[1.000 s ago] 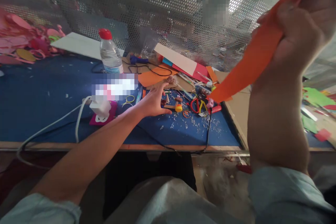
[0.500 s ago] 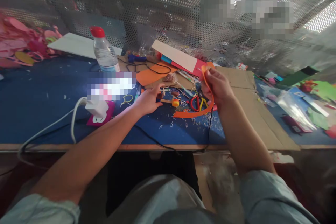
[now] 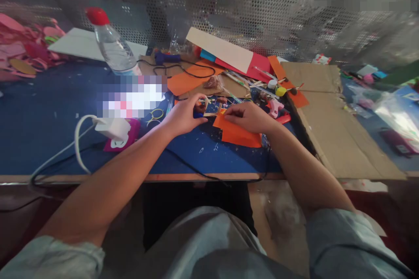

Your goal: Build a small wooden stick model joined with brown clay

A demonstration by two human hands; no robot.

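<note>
My left hand (image 3: 186, 115) is curled around a small craft piece of wooden sticks (image 3: 212, 114) with brown and dark blue parts, just above the blue table top. The palm hides part of it. My right hand (image 3: 247, 117), fingers pinched together, holds a piece of orange paper (image 3: 240, 135) close to the stick piece's right end. The paper hangs below the fingers, over the scraps on the table. Whether paper and stick piece touch, I cannot tell. A pink tool, probably a glue gun (image 3: 275, 108), lies beyond the right wrist.
A red-capped water bottle (image 3: 114, 50) stands left, behind a white charger (image 3: 113, 130) plugged into a purple socket block. Orange sheets (image 3: 185, 80), sticks and a blue-handled tool (image 3: 166, 58) lie behind my hands. Cardboard (image 3: 330, 126) covers the right side. A black cable (image 3: 193, 172) runs along the front edge.
My right hand has come down and left, bringing the orange paper from a raised, curved strip to beside the stick piece. My left hand stays at that piece. The view has shifted slightly.
</note>
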